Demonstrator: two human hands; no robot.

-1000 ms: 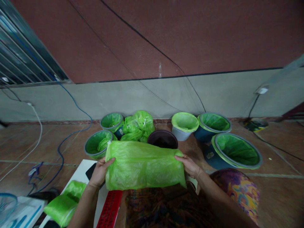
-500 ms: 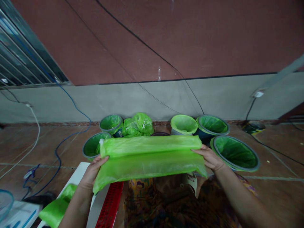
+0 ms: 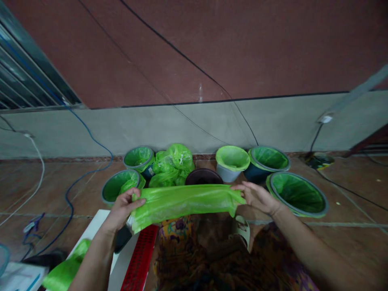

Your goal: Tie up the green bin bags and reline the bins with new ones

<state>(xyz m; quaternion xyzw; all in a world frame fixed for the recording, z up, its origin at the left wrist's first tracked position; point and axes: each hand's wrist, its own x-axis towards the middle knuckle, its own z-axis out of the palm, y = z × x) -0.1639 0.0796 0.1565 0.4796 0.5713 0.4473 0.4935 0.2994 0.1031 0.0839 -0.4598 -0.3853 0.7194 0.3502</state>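
Note:
A translucent green plastic bag [image 3: 188,201], folded into a long band, is stretched level between my two hands. My left hand [image 3: 123,206] grips its left end, fingers and thumb closed on the plastic. At the other end my right hand [image 3: 256,197] pinches the bag's corner, and a loose flap hangs below those fingers. Under the band, a dark round tub [image 3: 203,176] shows only its upper part. Another green bag [image 3: 68,266] lies on a white board at lower left, beside my left forearm.
Bins lined with green bags stand by the wall, left [image 3: 119,186] and right [image 3: 298,194]. Knotted, filled green bags [image 3: 174,163] sit between them. A red perforated strip [image 3: 139,258] lies at lower left. A blue cable [image 3: 87,173] crosses the floor.
The bag has been folded over into a narrower band. My hands have lowered slightly and come a little closer together, exposing more of the dark tub.

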